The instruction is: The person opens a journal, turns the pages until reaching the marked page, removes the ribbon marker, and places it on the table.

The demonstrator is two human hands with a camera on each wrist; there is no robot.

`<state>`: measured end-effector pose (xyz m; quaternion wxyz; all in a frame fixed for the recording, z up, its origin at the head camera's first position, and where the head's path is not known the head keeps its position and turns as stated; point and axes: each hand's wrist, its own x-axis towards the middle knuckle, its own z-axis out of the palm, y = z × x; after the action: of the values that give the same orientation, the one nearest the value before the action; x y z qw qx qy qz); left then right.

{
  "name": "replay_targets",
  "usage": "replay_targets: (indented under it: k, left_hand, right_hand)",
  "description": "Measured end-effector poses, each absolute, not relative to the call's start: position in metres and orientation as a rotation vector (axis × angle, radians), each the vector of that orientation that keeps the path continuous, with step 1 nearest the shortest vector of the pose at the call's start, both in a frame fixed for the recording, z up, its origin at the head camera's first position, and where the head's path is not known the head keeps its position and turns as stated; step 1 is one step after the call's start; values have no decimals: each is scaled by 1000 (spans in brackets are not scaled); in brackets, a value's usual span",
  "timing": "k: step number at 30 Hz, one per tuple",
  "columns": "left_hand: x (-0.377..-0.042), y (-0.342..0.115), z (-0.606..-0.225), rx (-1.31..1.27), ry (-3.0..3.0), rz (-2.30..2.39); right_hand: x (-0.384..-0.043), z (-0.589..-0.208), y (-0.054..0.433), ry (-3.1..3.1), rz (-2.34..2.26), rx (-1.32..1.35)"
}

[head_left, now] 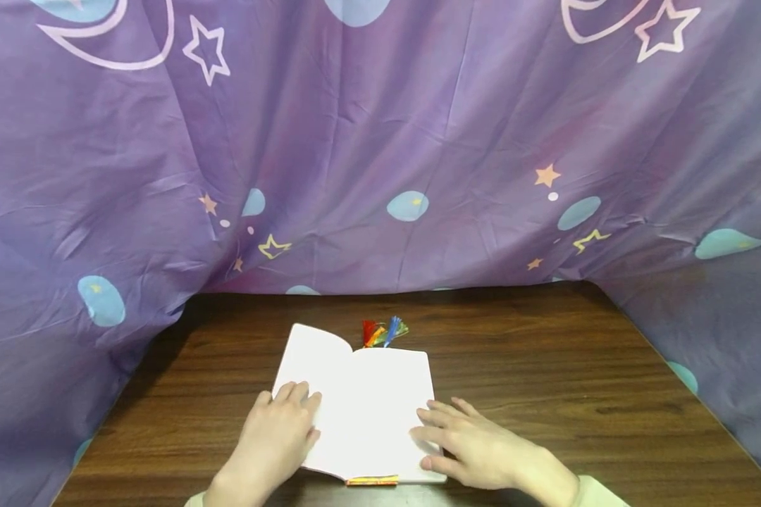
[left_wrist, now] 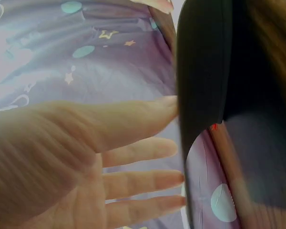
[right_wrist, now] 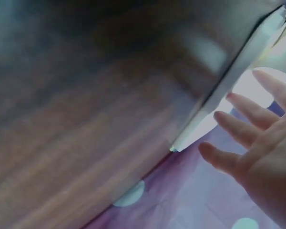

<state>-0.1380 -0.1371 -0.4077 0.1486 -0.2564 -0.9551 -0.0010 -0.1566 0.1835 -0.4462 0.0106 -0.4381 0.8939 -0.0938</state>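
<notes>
An open notebook (head_left: 380, 408) with white pages lies on the table. Its left leaf is tilted up a little. In the head view my left hand (head_left: 280, 426) rests on the left page near its outer edge. The left wrist view shows that hand (left_wrist: 86, 162) with straight fingers, touching the edge of the dark cover (left_wrist: 202, 62). My right hand (head_left: 466, 440) has its fingers spread over the right page's outer edge. From the right wrist view, its straight fingers (right_wrist: 238, 131) lie close to the page edge; contact is hard to tell.
Red, orange, green and blue tassels (head_left: 393, 327) stick out past the notebook's top edge. A yellow-orange strip (head_left: 372, 481) shows at its bottom edge. The brown wooden table (head_left: 564, 366) is bordered by a purple cloth (head_left: 368, 155) with stars at the back and sides.
</notes>
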Motion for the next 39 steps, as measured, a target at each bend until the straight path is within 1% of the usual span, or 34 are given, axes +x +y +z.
replay_targets:
  k: [7,10,20,31,39]
  left_hand:
    - [-148,-142,-405,-730,-2782,-16]
    - [-151,-141,-406,-729,-2788,-56]
    - [-153,-139,-409,-687,-2862,-106]
    - [-156,-141,-415,-711,-2773,-65]
    - [-159,-144,-416,-739,-2656,-30]
  right_hand:
    - [-165,-447,179,2891,-261,-1809]
    - [-165,-447,176,2894,-294,-1880]
    - [-166,-442,169,2890,-549,-1799]
    - [-169,-424,150,2914,-818,-1699]
    - [-169,-424,133,2996,-935,-1537]
